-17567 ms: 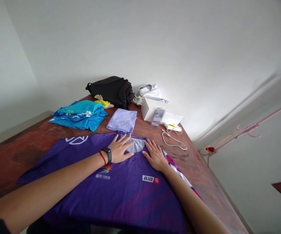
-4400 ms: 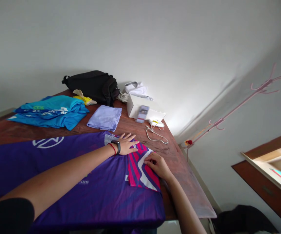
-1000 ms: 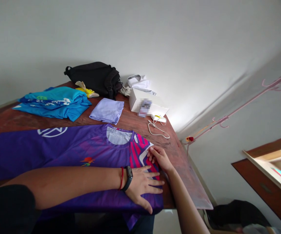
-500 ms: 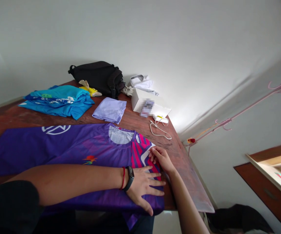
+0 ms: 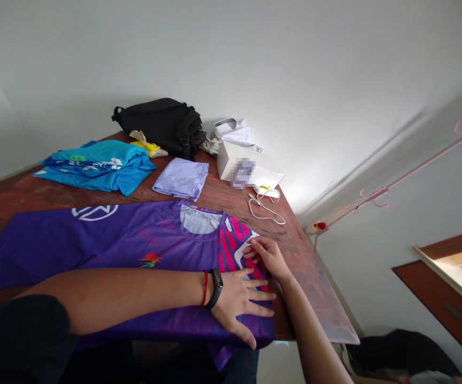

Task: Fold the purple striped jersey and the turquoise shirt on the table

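Observation:
A purple T-shirt (image 5: 135, 240) lies spread sideways across the near part of the table, its neck opening and pink-striped sleeve toward the right. My left hand (image 5: 241, 301) rests flat on that sleeve side with fingers spread, a black band and a red string on its wrist. Just beyond it, my right hand (image 5: 267, 256) has its fingers bent in against the sleeve's far edge, gripping the cloth there; the thumb is partly hidden. Some purple cloth hangs over the table's near edge.
On the brown table (image 5: 295, 256) stand a blue folded shirt (image 5: 103, 165), lavender folded cloth (image 5: 181, 178), black bag (image 5: 159, 125), yellow item (image 5: 151, 149), white box (image 5: 226, 162), white cable (image 5: 267, 216) and white cloth (image 5: 235, 132). A pink hook rack (image 5: 411, 173) leans at right.
The view has shifted slightly, so most things sit a little differently in it. Both hands keep nearly the same places on the T-shirt; the right fingers have moved only slightly along the sleeve.

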Available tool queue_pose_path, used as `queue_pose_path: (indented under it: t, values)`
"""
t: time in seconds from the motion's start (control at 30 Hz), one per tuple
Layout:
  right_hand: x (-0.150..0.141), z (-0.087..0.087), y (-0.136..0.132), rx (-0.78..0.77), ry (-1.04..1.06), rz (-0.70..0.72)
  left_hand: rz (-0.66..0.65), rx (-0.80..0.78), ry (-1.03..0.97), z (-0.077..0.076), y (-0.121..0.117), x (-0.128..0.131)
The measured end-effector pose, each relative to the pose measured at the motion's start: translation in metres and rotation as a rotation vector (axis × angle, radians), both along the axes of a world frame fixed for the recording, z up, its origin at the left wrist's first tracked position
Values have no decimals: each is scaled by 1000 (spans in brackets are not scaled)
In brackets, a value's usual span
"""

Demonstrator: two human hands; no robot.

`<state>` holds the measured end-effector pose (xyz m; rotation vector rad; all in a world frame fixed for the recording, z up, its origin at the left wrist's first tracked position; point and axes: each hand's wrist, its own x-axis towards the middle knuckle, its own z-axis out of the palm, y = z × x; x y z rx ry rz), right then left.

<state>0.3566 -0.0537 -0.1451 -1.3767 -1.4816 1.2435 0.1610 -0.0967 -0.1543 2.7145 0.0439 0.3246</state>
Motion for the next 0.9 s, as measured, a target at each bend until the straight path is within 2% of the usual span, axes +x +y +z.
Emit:
queue_pose_path:
  t: [0.17, 0.27, 0.33, 0.4, 0.47, 0.6, 0.67, 0.77, 0.9]
  values:
    - [8, 4, -2, 264, -144, -9, 0, -43, 25, 6, -1, -1]
    - [9, 4, -2, 400, -289, 88, -8, -70, 38, 17, 7, -2]
    - [8, 2, -2, 435, -381, 156, 7, -63, 30, 25, 16, -2]
    - [8, -1, -1, 426, -429, 179, 59, -36, 4, 28, 26, -2]
    - [11, -6, 1, 382, -463, 154, 162, 18, -8, 25, 35, -3]
    - [22, -20, 7, 276, -751, -13, 485, 89, 72, 6, 43, -6]
    - [27, -27, 8, 268, -913, -103, 579, 71, 125, -2, 45, -8]
    - [31, -32, 9, 251, -1017, -125, 628, 53, 200, -4, 50, -12]
    - [37, -31, 11, 155, -1028, -112, 610, 61, 336, 5, 57, -22]
